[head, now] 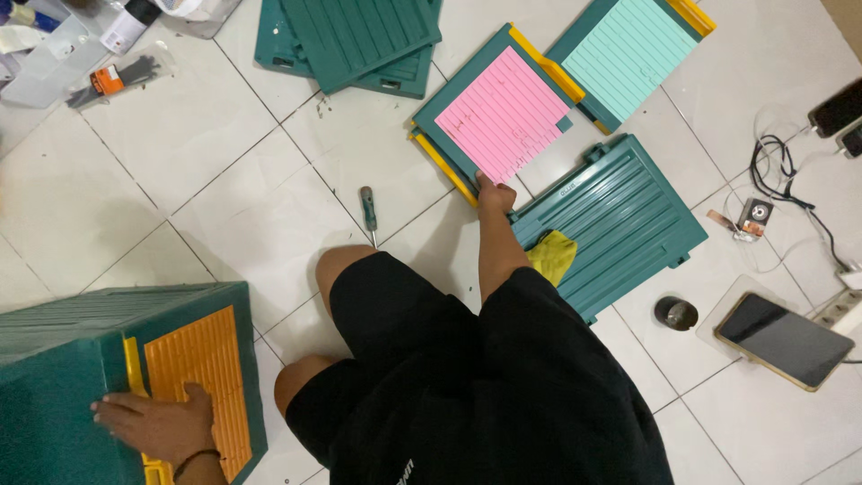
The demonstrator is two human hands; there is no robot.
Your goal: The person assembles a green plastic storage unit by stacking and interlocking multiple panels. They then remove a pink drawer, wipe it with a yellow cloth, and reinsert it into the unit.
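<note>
Green plastic cabinet (pixel 63 377) at lower left of the tiled floor (pixel 224 207), ribbed on top, with an orange slatted drawer front (pixel 215 359) edged in yellow set in its face. Left hand (pixel 157 427) lies flat on that orange front, fingers spread and pointing left, palm down, not curled round anything; dark band on the wrist.

Screwdriver (pixel 368 211) with green handle on the tiles, just ahead of the bare knee, untouched.

Stack of green slatted panels (pixel 350 40) at top centre, well apart from both hands.

Pink-fronted drawer (pixel 503 117): green frame, pink slatted face, yellow strips along two edges, lying tilted on the floor. Right arm reaches straight forward over the knee; right hand (pixel 494 193) closes on the drawer's near corner, fingers wrapped under its edge.

Mint-fronted drawer (pixel 628 54) just beyond the pink one, same build, touching or overlapping it.

Large green ribbed panel (pixel 620 220) flat beside the right forearm, a yellow cloth (pixel 552 256) on its near corner.

Far right: small dark round tin (pixel 675 313), phone (pixel 784 339) on a white card, cables (pixel 786 180).
</note>
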